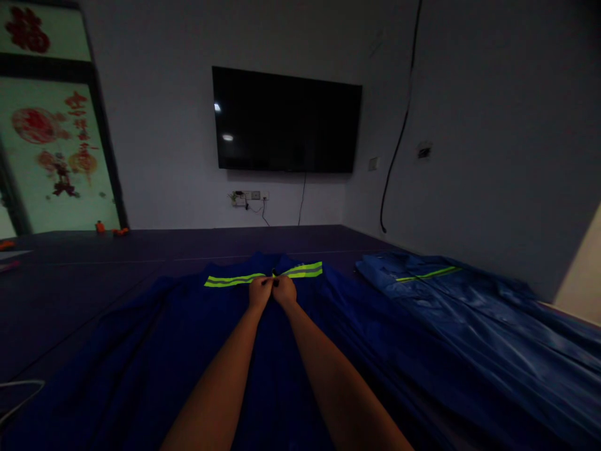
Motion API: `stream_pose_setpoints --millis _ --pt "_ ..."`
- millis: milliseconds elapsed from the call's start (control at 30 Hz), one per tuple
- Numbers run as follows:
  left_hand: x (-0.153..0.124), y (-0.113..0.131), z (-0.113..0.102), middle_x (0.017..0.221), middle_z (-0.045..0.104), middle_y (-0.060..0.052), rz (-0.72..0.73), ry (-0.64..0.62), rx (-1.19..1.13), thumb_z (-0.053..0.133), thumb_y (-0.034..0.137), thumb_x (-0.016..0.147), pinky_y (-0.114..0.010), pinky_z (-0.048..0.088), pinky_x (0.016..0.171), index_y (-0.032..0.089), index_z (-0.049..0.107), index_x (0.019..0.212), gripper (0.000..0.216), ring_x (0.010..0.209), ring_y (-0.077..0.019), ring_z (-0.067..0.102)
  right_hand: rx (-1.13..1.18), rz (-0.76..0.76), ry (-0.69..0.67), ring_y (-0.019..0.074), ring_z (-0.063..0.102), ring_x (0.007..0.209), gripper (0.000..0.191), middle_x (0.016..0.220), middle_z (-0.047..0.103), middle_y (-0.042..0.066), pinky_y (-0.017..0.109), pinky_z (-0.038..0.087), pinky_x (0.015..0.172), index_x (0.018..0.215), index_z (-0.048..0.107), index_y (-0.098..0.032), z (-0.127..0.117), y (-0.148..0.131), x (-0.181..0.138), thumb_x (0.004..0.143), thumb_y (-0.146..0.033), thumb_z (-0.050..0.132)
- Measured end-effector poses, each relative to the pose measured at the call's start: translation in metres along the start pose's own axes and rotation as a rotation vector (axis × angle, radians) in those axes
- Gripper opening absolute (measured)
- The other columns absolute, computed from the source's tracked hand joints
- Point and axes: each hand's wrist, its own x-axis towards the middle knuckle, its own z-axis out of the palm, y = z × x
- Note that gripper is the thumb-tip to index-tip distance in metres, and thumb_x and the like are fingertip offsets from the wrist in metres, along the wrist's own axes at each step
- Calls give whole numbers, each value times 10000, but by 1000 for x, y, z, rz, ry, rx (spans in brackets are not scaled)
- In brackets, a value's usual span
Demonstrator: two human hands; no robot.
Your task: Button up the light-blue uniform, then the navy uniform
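A dark blue work jacket (197,351) with a yellow-green and grey reflective stripe across its chest lies spread out before me, collar away from me. Both my arms reach over it to the middle of the stripe. My left hand (260,293) is closed on the jacket's front edge just below the collar. Right beside it, almost touching, my right hand (284,290) is also closed on the front edge. Small dark bits show at the fingertips, too dim to make out. Whatever lies between the fingers is mostly hidden.
To the right lies a second, lighter blue garment (469,307) with a yellow-green stripe. Small orange objects (100,227) are on the dark floor (141,250) near the door. A white cable (23,383) curves in at left. A television (286,122) hangs on the far wall.
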Motion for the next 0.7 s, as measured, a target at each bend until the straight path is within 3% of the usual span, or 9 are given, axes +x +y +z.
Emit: stream_pose_setpoints --millis 433,700 --pt "-5 4 -3 784 689 -63 -16 83 9 500 252 746 -285 455 725 164 692 740 211 763 -180 620 53 21 -1 174 617 814 189 865 680 66 192 382 611 853 688 -205 -5 -3 -2 753 -274 544" --pt "-5 7 -4 808 693 -58 -24 65 -16 507 222 737 -285 462 744 167 691 737 193 779 -178 623 75 21 8 170 614 806 198 843 681 75 195 390 640 864 691 -198 -4 -2 -2 749 -268 546"
